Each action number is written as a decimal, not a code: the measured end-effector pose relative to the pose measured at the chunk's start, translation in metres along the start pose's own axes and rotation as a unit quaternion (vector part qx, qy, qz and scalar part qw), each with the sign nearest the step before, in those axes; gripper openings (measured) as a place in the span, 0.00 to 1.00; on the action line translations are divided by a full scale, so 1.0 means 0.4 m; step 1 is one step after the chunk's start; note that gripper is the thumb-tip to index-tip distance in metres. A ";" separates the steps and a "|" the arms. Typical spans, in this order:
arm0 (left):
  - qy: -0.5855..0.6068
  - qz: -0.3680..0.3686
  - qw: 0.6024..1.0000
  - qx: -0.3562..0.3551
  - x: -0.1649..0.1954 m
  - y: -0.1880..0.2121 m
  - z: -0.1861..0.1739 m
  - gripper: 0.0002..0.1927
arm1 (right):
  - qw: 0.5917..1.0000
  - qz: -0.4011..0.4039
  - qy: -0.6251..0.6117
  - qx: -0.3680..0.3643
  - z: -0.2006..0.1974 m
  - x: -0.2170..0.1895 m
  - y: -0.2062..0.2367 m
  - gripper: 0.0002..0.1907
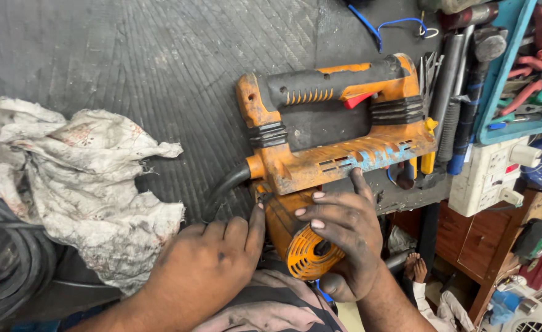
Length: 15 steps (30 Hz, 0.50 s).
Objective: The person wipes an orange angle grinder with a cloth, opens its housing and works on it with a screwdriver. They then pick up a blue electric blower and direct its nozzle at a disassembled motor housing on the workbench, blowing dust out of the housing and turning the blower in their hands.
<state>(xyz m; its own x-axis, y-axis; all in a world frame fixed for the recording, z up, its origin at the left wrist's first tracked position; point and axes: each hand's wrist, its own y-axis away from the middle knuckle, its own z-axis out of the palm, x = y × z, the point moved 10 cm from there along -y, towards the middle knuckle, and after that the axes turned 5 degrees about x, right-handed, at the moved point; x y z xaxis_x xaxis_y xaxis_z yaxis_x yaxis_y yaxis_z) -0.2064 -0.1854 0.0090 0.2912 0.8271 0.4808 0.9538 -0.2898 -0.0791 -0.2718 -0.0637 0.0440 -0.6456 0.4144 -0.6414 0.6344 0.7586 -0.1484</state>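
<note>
- Two bare hands work on an orange power tool point(338, 147) with a black top handle, lying on its side at the near edge of the dark ribbed desk point(129, 61).
- Right hand point(344, 237): its grip wraps the tool's round vented orange motor end point(304, 255), fingers spread over the casing and thumb under it, holding it firm.
- Left hand point(206, 267): its grip is narrow, with fingertips pinched at a small dark fitting where the black cord point(225, 184) enters the body; what is pinched, if anything, is too small to tell.
- To do this well, I judge the right hand should keep the housing braced against the desk edge so the left can work precisely without the tool rolling.
- A dirty white rag point(80, 184) lies just left; metal hand tools point(461, 92) and a blue tray point(517, 67) sit to the right.
</note>
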 end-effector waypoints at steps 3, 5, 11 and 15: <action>-0.021 0.011 1.000 0.007 0.007 -0.003 0.000 0.25 | 1.000 0.017 0.002 -0.011 0.003 0.007 0.005 0.31; -0.035 0.016 0.999 0.009 0.008 -0.008 0.004 0.24 | 1.000 0.016 0.003 -0.018 0.004 0.007 0.007 0.33; -0.022 0.005 1.000 0.018 0.007 -0.025 0.014 0.22 | 1.000 0.000 0.003 -0.021 0.000 0.006 0.010 0.35; 0.032 0.020 0.998 0.045 0.008 0.002 0.012 0.22 | 1.000 0.007 0.007 -0.029 0.000 0.007 0.012 0.35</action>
<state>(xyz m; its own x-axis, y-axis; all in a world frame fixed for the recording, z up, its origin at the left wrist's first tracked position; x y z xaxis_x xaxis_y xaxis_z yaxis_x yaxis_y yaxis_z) -0.2043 -0.1805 0.0063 0.3256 0.7822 0.5311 0.9455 -0.2741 -0.1760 -0.2704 -0.0588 0.0414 -0.6429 0.4325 -0.6322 0.6179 0.7806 -0.0942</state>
